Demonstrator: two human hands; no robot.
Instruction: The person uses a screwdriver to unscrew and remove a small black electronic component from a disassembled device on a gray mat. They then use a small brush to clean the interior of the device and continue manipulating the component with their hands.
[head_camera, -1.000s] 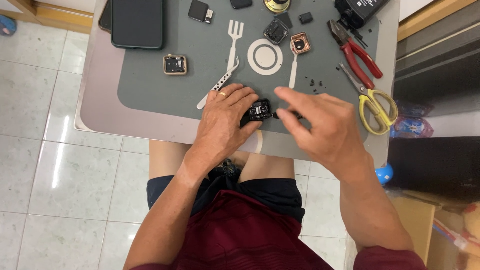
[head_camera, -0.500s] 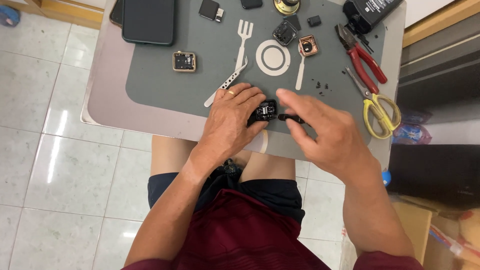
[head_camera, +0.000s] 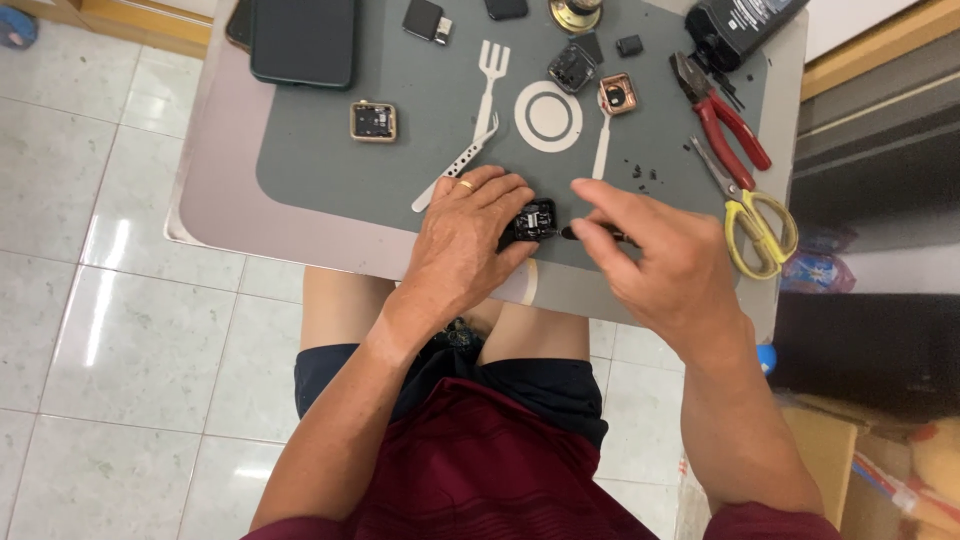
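While the person sits at the table edge, knees under it, both hands work at the near rim of the grey mat (head_camera: 330, 180). Left hand (head_camera: 462, 235) is clamped on a small black device body (head_camera: 530, 220), fingers curled round its left side, holding it down on the mat. Right hand (head_camera: 660, 260) pinches a thin dark tool (head_camera: 590, 233), its tip at the device's right edge; fingers together on the shaft.

Progress, as a judgement: the black body looks opened, inner parts exposed, so disassembly or repair seems mid-way. Loose dark specks (head_camera: 640, 172), possibly screws, lie just beyond the right hand, which suggests fasteners already out. Nothing shows it closed up again.

Count, moving outward:
- tweezers (head_camera: 455, 165), one, silver, just beyond the left hand
- scissors (head_camera: 750, 215), one pair, yellow handles, right
- pliers (head_camera: 725, 115), one pair, red handles
- square gold-rimmed casings, two: one left (head_camera: 373, 121), one by the plate print (head_camera: 616, 93)
- dark square module (head_camera: 571, 68), one
- phone (head_camera: 303, 40), one, far left
- small dark block (head_camera: 424, 18), one, far edge
- black bottle (head_camera: 740, 25), one, far right corner
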